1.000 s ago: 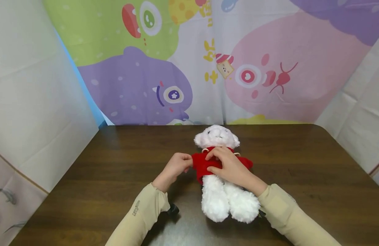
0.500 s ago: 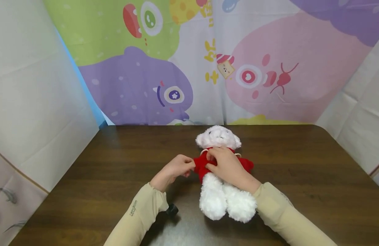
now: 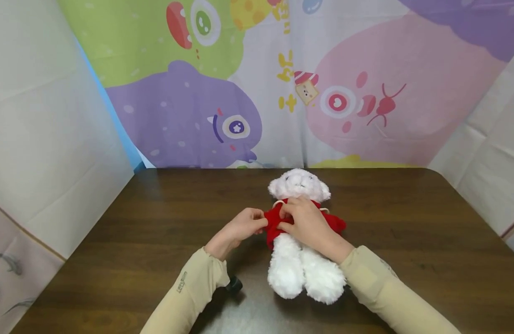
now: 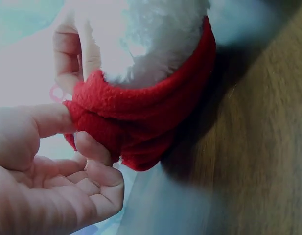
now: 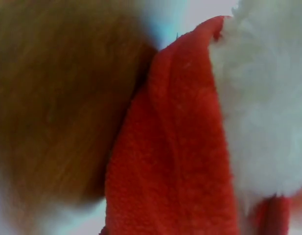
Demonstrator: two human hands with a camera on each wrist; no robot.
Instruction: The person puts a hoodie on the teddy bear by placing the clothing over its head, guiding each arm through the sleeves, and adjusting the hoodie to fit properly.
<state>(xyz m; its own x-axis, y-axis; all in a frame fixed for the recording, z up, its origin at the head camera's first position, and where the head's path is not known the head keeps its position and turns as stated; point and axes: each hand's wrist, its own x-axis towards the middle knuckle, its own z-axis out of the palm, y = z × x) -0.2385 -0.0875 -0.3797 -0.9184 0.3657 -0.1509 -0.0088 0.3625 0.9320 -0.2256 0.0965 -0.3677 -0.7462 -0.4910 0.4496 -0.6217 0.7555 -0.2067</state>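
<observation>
A fluffy white stuffed toy (image 3: 287, 271) lies on its back, its head toward the far table edge. It wears a red top (image 3: 273, 219) with pale cords at the neck. My left hand (image 3: 242, 226) pinches the end of the sleeve on the left between thumb and fingers; the left wrist view shows the bunched red cloth (image 4: 155, 110) at the fingertips. Across the toy's chest lies my right hand (image 3: 309, 227), thumb and fingers bent and pinching the red cloth. The right wrist view has the hem (image 5: 180, 142) against white fur, with the right fingers mostly out of sight.
The toy lies on a dark brown wooden table (image 3: 157, 241). Behind its far edge hangs a curtain (image 3: 282, 134) with cartoon figures. Pale panels (image 3: 52, 116) stand at both sides. A small black object (image 3: 234, 284) sits at the left cuff.
The toy has turned a little, its head shifting right and its legs left. My left hand has moved slightly right with the sleeve. My right hand stays on the chest.
</observation>
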